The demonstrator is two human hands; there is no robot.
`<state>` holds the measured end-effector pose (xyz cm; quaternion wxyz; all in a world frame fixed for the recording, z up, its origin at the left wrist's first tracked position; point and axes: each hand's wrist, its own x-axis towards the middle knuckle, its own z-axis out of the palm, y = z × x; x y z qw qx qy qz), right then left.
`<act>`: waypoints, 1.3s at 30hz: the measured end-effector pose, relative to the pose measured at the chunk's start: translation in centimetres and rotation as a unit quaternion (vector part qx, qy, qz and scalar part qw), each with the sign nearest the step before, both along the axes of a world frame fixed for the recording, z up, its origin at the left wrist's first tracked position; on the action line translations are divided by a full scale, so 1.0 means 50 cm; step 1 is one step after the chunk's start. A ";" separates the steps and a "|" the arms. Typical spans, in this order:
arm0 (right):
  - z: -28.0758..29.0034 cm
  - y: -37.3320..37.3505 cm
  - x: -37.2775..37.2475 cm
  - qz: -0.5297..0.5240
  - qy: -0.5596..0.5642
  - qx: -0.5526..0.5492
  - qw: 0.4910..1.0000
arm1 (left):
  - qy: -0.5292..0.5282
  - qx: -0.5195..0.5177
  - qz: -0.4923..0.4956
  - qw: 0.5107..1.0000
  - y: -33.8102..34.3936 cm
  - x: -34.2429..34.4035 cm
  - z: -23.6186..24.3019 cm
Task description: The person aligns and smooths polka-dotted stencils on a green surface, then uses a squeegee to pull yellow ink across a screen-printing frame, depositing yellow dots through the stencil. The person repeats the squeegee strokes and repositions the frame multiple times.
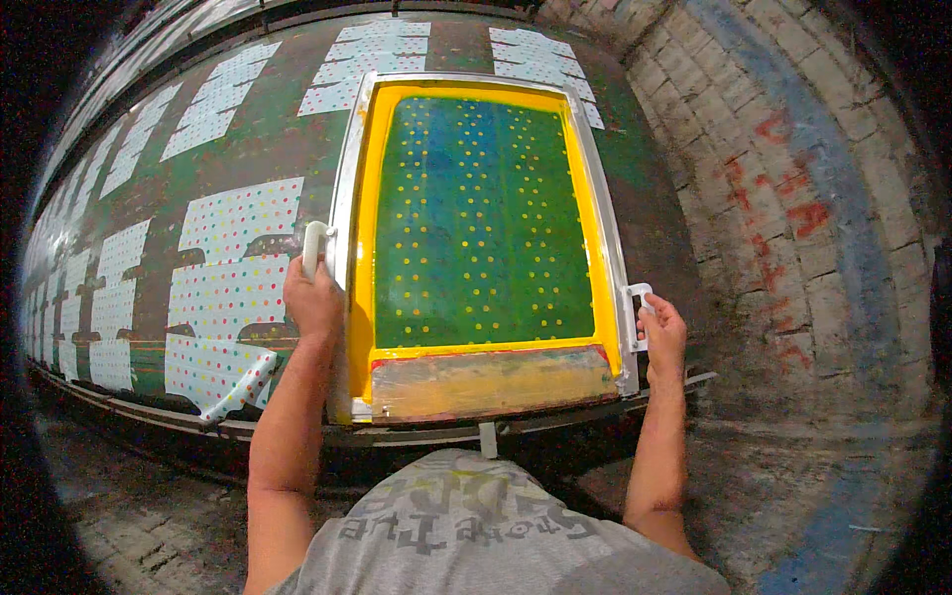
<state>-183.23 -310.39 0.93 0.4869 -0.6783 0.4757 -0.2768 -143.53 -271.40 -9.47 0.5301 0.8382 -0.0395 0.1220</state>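
In front of me is a screen printing frame [606, 223] with a pale metal rim and a yellow inner border. Its green mesh [486, 228] carries rows of small yellowish dots. My left hand [315, 296] is closed round the white handle [313, 244] on the frame's left side. On the right side, lower down, my right hand [662, 332] grips a second white handle [638, 292]. A stained brownish strip [491, 385] spans the frame's near end. Whatever lies beneath the frame is mostly hidden.
White dotted fabric pieces [243, 218] lie in rows along the long green and brown table [149, 203]. One near piece [238, 387] has a folded corner at the table's edge. A brick-paved floor [754, 198] with red and blue paint runs along the right.
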 end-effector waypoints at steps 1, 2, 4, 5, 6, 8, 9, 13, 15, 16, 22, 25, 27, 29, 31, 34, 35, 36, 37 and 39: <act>0.010 0.005 -0.002 0.008 -0.004 -0.009 1.000 | -0.005 -0.016 -0.013 1.000 0.004 0.003 -0.003; 0.019 0.008 -0.007 0.016 -0.010 -0.004 1.000 | 0.012 -0.001 -0.011 1.000 0.007 0.008 -0.004; 0.027 0.005 -0.020 0.035 -0.031 -0.012 0.999 | 0.042 0.016 -0.020 0.999 0.016 0.029 0.005; 0.027 0.001 -0.027 0.043 -0.052 -0.015 0.998 | 0.063 -0.021 -0.011 0.998 0.012 0.038 0.010; 0.020 -0.003 -0.034 0.043 -0.059 -0.003 0.997 | 0.018 -0.002 -0.035 0.999 0.017 0.043 0.018; -0.002 -0.008 -0.042 0.051 -0.092 0.013 0.994 | 0.000 0.013 -0.031 0.999 0.007 0.047 0.031; -0.014 -0.013 -0.043 0.042 -0.096 0.007 0.995 | 0.001 -0.003 -0.046 0.999 -0.002 0.045 0.036; -0.080 -0.048 -0.062 0.025 -0.107 -0.008 0.994 | 0.008 -0.039 -0.063 0.997 -0.053 0.017 0.042; -0.114 -0.080 -0.090 0.033 -0.121 -0.022 0.992 | -0.038 -0.049 -0.048 0.997 -0.087 -0.021 0.029; -0.133 -0.122 -0.105 0.022 -0.115 -0.023 0.993 | -0.029 -0.064 -0.044 0.997 -0.132 -0.050 0.013; -0.213 -0.423 -0.331 -0.018 -0.109 0.004 0.994 | 0.048 -0.111 -0.082 0.989 -0.447 -0.245 -0.022; -0.235 -0.537 -0.428 -0.021 -0.106 0.038 0.993 | -0.031 -0.120 -0.092 0.988 -0.576 -0.342 -0.024; -0.251 -0.599 -0.478 -0.020 -0.092 0.042 0.995 | 0.008 -0.088 -0.088 0.992 -0.646 -0.378 -0.029; -0.268 -0.628 -0.508 -0.035 -0.078 0.054 0.995 | 0.017 -0.064 -0.081 0.994 -0.697 -0.400 -0.040; -0.289 -0.641 -0.533 -0.052 -0.081 0.069 0.993 | -0.005 -0.046 -0.091 0.995 -0.724 -0.416 -0.059; -0.320 -0.642 -0.566 -0.068 -0.075 0.094 0.990 | 0.058 -0.063 -0.114 0.990 -0.740 -0.424 -0.087; -0.328 -0.646 -0.570 -0.066 -0.091 0.099 0.989 | -0.006 -0.023 -0.103 0.994 -0.746 -0.427 -0.095; -0.337 -0.648 -0.576 -0.059 -0.098 0.101 0.988 | 0.003 -0.011 -0.097 0.995 -0.748 -0.423 -0.101; -0.345 -0.651 -0.579 -0.062 -0.097 0.104 0.988 | 0.001 -0.004 -0.096 0.995 -0.753 -0.419 -0.106; -0.358 -0.658 -0.582 -0.067 -0.087 0.091 0.990 | 0.006 -0.004 -0.095 0.995 -0.758 -0.414 -0.114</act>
